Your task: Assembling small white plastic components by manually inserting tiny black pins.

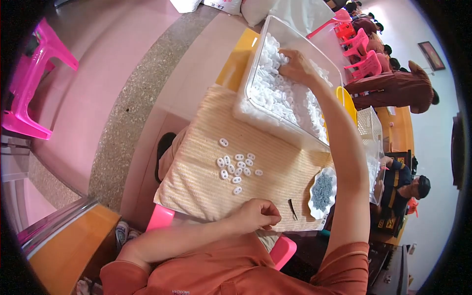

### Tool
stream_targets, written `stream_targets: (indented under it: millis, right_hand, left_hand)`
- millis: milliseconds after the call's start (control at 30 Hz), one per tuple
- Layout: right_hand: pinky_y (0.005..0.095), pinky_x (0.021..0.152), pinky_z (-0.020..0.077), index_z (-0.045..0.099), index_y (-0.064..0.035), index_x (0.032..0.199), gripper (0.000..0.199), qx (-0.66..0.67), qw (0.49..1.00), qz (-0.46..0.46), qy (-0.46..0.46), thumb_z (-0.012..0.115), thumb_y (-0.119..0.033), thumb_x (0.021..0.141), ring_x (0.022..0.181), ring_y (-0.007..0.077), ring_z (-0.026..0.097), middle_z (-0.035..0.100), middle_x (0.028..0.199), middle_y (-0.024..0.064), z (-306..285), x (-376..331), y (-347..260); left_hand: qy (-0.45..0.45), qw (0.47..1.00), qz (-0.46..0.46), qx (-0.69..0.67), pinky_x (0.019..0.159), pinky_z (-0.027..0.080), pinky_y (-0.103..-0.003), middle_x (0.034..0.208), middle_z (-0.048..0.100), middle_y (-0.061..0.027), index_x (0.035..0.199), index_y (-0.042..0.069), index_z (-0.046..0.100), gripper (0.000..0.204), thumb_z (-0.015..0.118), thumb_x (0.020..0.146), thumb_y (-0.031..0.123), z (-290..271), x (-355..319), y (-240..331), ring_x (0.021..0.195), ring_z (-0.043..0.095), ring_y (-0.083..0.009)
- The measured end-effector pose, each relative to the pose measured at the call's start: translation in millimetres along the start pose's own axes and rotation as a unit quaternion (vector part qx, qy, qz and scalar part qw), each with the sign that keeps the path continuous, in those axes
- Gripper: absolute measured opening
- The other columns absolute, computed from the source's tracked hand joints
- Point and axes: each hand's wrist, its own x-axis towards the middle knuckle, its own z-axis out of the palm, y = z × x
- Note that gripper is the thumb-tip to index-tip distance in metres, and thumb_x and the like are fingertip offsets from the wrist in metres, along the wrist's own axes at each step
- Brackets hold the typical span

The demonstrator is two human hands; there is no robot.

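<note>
My right hand (296, 67) reaches into a large clear plastic bin (236, 110) heaped with small white oval plastic pieces (270, 93). Its fingertips are lost among the pieces, so I cannot see what they grip. Close to my body, my left hand (258, 215) rests at the front edge of a striped beige cloth (191, 179) with curled fingers; whatever is in them is hidden. Several loose white pieces with two holes each (239, 167) lie scattered beyond it on the cloth. To its right are slim dark tweezers (292, 209) and a white scalloped dish (314, 213) of tiny grey parts (322, 191).
A yellow container (347, 103) and a white perforated basket (368, 125) stand right of the bin. Pink stools (29, 88) are at the far left. A person in a dark cap (405, 189) sits at the right; others are farther back. White sacks (223, 6) lie behind.
</note>
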Motion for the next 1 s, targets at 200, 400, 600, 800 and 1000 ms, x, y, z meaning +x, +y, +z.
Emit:
stream_targets:
  millis: [200,400,600,800,1000]
  right_hand:
    - [0.0315,0.061,0.0453,0.07,-0.0069,0.095,0.033,0.073,0.996,0.011,0.039,0.069,-0.018,0.064,0.064,0.0143,0.055,0.057,0.065,0.008,-4,-22,1]
    - [0.0325,0.059,0.0454,0.067,-0.0048,0.086,0.028,0.066,0.995,-0.022,0.066,0.07,-0.02,0.063,0.06,0.0192,0.054,0.056,0.062,0.0097,-16,-40,5]
    - [0.0281,0.052,0.0435,0.068,-0.0068,0.085,0.023,0.188,0.978,0.042,0.078,0.069,-0.018,0.065,0.057,0.0111,0.054,0.058,0.064,0.004,-36,-70,-11]
    - [0.0275,0.052,0.0449,0.068,-0.0073,0.085,0.022,0.192,0.971,0.091,0.108,0.069,-0.018,0.066,0.058,0.0111,0.057,0.061,0.066,0.003,-49,-88,-21]
    - [0.0267,0.052,0.0468,0.068,-0.006,0.084,0.02,0.217,0.965,0.049,0.137,0.068,-0.016,0.067,0.059,0.0102,0.058,0.061,0.068,0.0027,-61,-105,-13]
  left_hand:
    - [-0.005,1.0,0.006,0.006,0.063,0.053,-0.024,0.083,0.066,-0.0048,0.095,-0.001,0.063,0.018,0.067,0.089,0.015,1,-1,0,0.07,0.064,-0.0112]
    - [-0.003,1.0,-0.012,-0.015,0.064,0.054,-0.024,0.084,0.066,-0.0053,0.096,0.0,0.063,0.017,0.068,0.088,0.013,5,-3,2,0.07,0.064,-0.011]
    - [0.018,0.998,-0.018,-0.051,0.056,0.05,-0.022,0.076,0.061,-0.0023,0.089,0.0,0.062,0.011,0.066,0.088,0.009,11,-9,9,0.063,0.058,-0.0086]
    - [0.013,0.998,-0.028,-0.057,0.059,0.052,-0.022,0.08,0.062,-0.002,0.094,0.002,0.061,0.016,0.069,0.087,0.013,9,-11,8,0.066,0.059,-0.0089]
    - [0.027,0.997,-0.051,-0.048,0.063,0.054,-0.024,0.084,0.062,0.0004,0.095,0.008,0.061,0.018,0.071,0.086,0.019,9,-5,1,0.072,0.061,-0.0091]
